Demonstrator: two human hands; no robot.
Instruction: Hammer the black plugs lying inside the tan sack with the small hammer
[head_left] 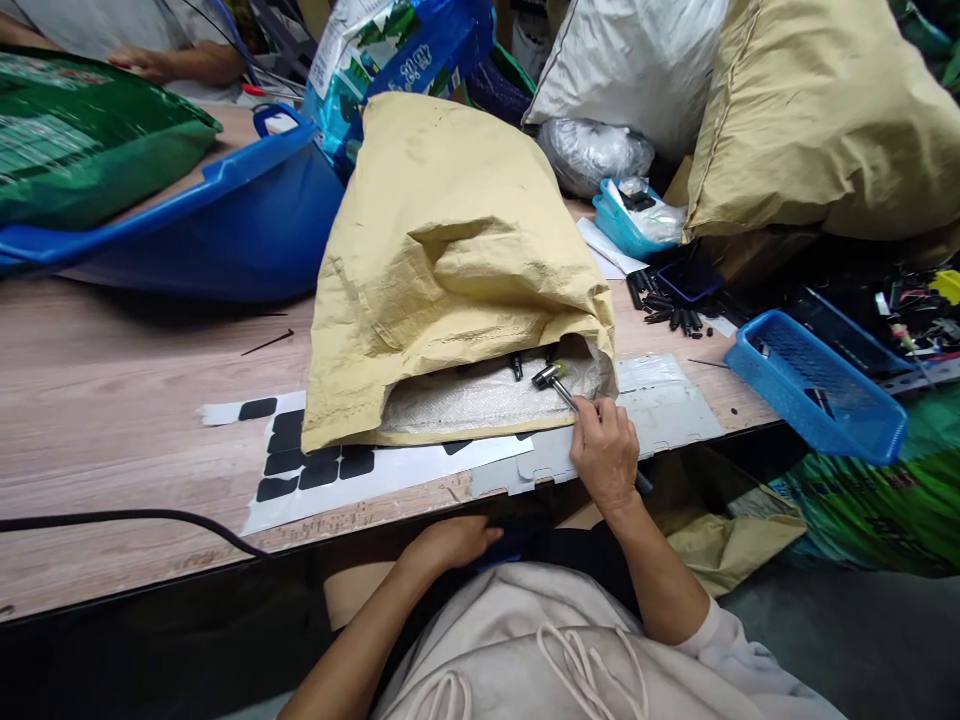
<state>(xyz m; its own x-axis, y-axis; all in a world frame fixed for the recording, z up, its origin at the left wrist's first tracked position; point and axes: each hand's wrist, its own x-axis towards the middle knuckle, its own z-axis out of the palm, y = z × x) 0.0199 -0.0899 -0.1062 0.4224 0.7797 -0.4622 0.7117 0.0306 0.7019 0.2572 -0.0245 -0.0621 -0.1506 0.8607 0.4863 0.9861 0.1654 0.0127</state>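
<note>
Spanning the view: wood-grain worktable (112,400). On it lies a tan sack (435,200), mouth toward the person, pale lining showing. Blue basin (202,240) stands to the sack's left, seen from the side. White sheet with black rounded squares (319,475) runs partly under the sack's near edge. Blue basket (817,435) sits at the right, tilted, with a few dark items inside.

Left hand (450,543): below the table edge, near the lap; cannot tell whether its fingers hold anything. Right hand (606,450): at the table edge, fingers curled round the handle of a hammer (545,376). Hammer position: head, metal with a yellowish end, within the sack's mouth, over the lining. Small black piece (516,367) in the same opening, just left of the head.
</note>
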